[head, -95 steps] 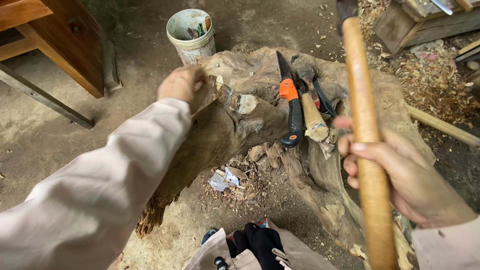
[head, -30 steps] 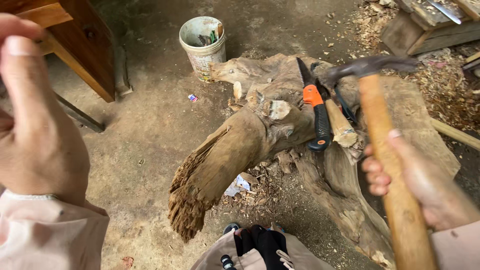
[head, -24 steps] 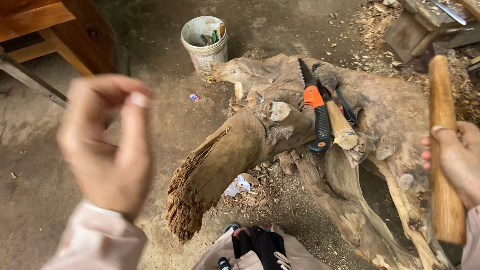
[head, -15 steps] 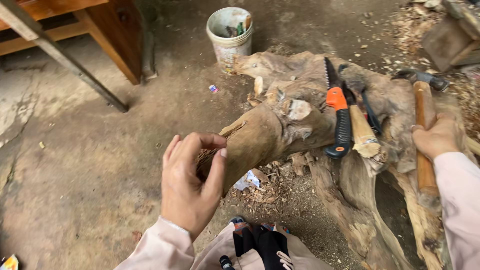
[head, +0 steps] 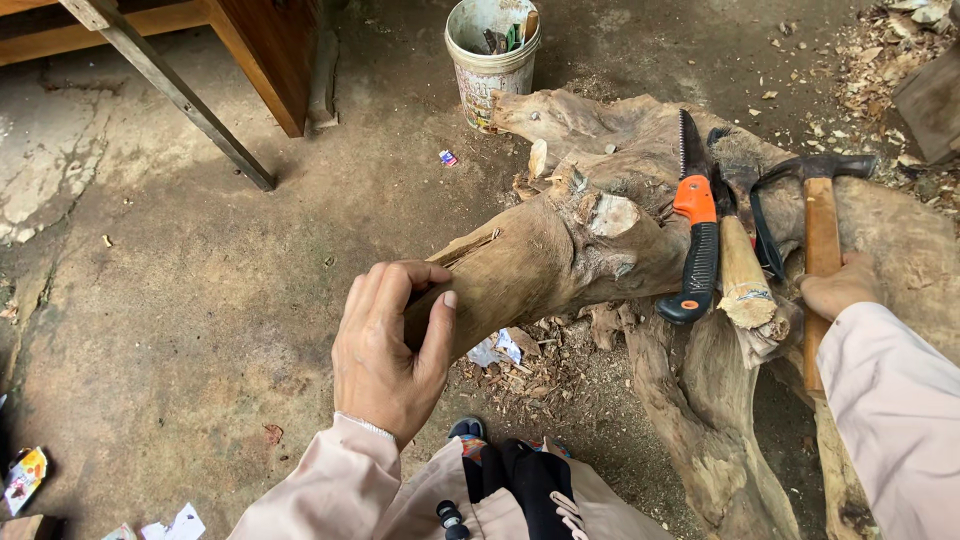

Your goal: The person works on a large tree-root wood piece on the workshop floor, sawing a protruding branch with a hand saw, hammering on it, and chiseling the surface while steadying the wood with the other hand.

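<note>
The left hand (head: 390,350) was cupped over the broken end of a thick, weathered brown limb (head: 540,262) that jutted from a large gnarled driftwood root (head: 700,420) lying on the dirt floor (head: 180,300). Its fingers were curled close together over the top of the limb with the thumb down the near side, more a resting grasp than a tight one.

The right hand (head: 838,290) lay on the pale wooden handle of a claw hammer (head: 820,230), whose dark steel head rested flat on the root's upper surface. From this angle I could not tell whether the fingers were wrapped round the handle or merely laid upon it.

Just left of the hammer, also on the root, lay a folding pruning saw with an orange-and-black grip (head: 695,235) and a tool with a stubby, frayed wooden handle (head: 745,280).

Chips and shavings (head: 540,360) lay under the limb, and a pale cut face on a knot above suggested some trimming was already done. The limb itself remained whole and attached, so the bulk of the shaping seemed to be left.

Beyond the root stood a stained white plastic bucket (head: 490,60) holding small tools.
</note>
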